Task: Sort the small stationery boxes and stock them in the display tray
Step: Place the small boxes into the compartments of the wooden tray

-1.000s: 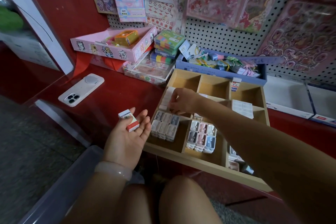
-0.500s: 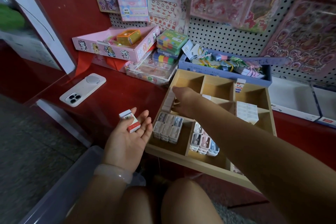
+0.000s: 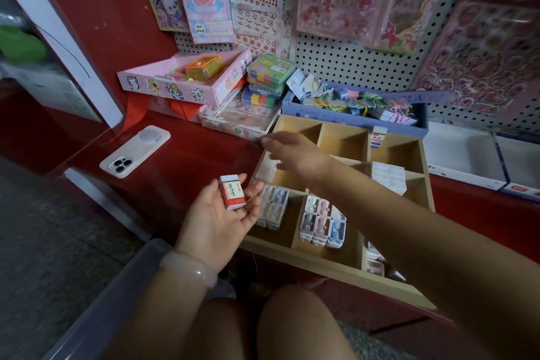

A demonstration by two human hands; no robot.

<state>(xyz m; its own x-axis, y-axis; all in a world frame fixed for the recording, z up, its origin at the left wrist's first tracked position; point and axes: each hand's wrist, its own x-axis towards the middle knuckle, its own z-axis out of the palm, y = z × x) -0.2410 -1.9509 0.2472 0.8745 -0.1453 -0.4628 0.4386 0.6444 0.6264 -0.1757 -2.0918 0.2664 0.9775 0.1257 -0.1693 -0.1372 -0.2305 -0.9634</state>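
My left hand (image 3: 216, 219) lies palm up in front of the wooden display tray (image 3: 330, 264), and a red-and-white 2B eraser box (image 3: 233, 191) rests on its relaxed fingers. My right hand (image 3: 292, 152) is blurred above the tray's left edge; its fingers stretch leftward and seem to hold nothing. Under it stands a row of white boxes (image 3: 267, 168). The near compartments hold pastel boxes (image 3: 323, 221) and more of them (image 3: 273, 207). White boxes (image 3: 388, 177) fill a right compartment, and a single eraser box (image 3: 378, 137) leans on a back divider.
A phone (image 3: 136, 150) lies face down on the red counter at the left. Behind the tray are a pink box (image 3: 181, 85), stacked colourful cases (image 3: 268, 73) and a blue box (image 3: 350, 117) of trinkets. White trays (image 3: 467, 161) stand at the right; a clear bin (image 3: 117, 301) sits by my knees.
My right hand rose out of the tray's left middle compartment and swung left over the tray's edge. My left hand stayed palm up, and the eraser box now lies flatter on it.
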